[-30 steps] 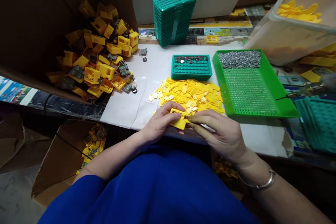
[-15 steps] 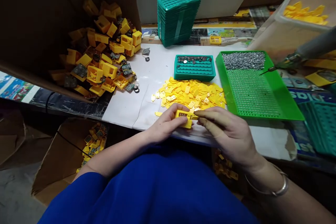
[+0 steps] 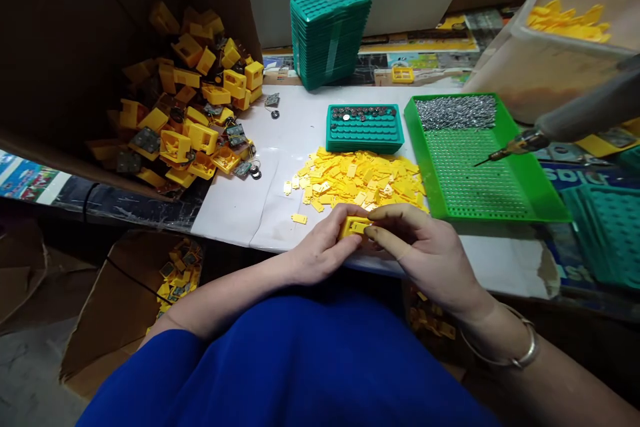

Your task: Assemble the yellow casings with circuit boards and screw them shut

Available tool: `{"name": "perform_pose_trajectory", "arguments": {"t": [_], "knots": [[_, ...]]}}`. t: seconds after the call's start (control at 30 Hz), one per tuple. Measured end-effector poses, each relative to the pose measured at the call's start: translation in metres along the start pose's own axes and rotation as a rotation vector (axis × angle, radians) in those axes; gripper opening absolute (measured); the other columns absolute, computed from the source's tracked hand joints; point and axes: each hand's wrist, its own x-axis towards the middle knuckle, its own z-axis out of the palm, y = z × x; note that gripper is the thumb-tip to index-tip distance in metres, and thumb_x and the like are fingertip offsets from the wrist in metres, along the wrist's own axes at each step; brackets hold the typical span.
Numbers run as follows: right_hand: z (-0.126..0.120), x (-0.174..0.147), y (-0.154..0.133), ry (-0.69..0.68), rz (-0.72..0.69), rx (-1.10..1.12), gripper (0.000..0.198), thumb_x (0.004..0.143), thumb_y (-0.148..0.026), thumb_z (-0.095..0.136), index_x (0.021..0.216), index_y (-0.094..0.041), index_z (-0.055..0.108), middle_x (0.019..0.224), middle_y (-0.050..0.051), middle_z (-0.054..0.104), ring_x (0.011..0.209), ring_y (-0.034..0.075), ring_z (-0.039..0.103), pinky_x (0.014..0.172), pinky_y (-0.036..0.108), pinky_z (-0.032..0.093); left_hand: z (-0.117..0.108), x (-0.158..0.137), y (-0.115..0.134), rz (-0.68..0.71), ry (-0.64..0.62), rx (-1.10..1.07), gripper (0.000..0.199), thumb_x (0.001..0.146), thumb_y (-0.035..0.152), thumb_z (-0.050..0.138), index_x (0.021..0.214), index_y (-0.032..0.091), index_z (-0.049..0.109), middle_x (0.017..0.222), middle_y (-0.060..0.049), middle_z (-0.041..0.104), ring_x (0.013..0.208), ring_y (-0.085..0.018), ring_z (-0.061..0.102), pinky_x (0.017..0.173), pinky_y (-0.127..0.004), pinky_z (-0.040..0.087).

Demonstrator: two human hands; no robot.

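My left hand [image 3: 323,250] is closed around a small yellow plastic housing [image 3: 347,230], held just above the table's front edge. A flat yellow cover [image 3: 358,229] lies against the opening in the housing. Its right end is pinched between the thumb and forefinger of my right hand [image 3: 425,243]; the fingertips partly hide it. Right behind both hands spreads a heap of flat yellow covers [image 3: 363,177], with one loose cover [image 3: 299,219] to the left. A teal tray [image 3: 365,137] with round button cells in its back rows stands behind the heap.
A green tray [image 3: 480,177] of metal screws lies to the right, an electric screwdriver [image 3: 540,130] hanging over it. At left, a cardboard box [image 3: 45,100] spills yellow housings [image 3: 200,137] with circuit boards. Stacked teal trays [image 3: 330,37] and a plastic bin [image 3: 505,73] stand behind.
The cover in my right hand has moved left onto the opening of the housing. The housing has tilted, and its inside is now mostly covered. The view has shifted slightly.
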Motion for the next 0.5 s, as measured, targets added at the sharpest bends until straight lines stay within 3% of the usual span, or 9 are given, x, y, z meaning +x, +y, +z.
{"name": "perform_pose_trajectory", "arguments": {"t": [0.13, 0.3, 0.5], "knots": [[-0.003, 0.004, -0.002, -0.014, -0.006, -0.057, 0.014, 0.086, -0.031, 0.066, 0.095, -0.021, 0.068, 0.074, 0.000, 0.069, 0.063, 0.014, 0.065, 0.059, 0.025, 0.053, 0.001, 0.000, 0.000, 0.092, -0.021, 0.114, 0.027, 0.093, 0.025, 0.048, 0.119, 0.020, 0.048, 0.113, -0.009, 0.056, 0.106, -0.021, 0.055, 0.097, -0.035, 0.044], [-0.009, 0.012, 0.000, -0.210, -0.047, -0.143, 0.019, 0.093, -0.035, 0.055, 0.100, -0.020, 0.065, 0.058, -0.004, 0.060, 0.050, 0.012, 0.057, 0.050, 0.023, 0.044, -0.001, -0.003, 0.001, 0.142, -0.044, 0.156, 0.028, 0.093, 0.022, 0.047, 0.120, 0.019, 0.049, 0.114, -0.010, 0.057, 0.108, -0.021, 0.056, 0.098, -0.035, 0.045], [-0.003, 0.005, -0.002, -0.037, -0.236, -0.359, 0.021, 0.098, -0.035, 0.048, 0.098, -0.018, 0.061, 0.056, -0.004, 0.057, 0.045, 0.012, 0.052, 0.046, 0.024, 0.038, -0.007, 0.002, 0.005, 0.216, -0.070, 0.081, 0.028, 0.089, 0.019, 0.054, 0.118, 0.021, 0.055, 0.113, -0.009, 0.061, 0.105, -0.020, 0.059, 0.097, -0.034, 0.045]]}}
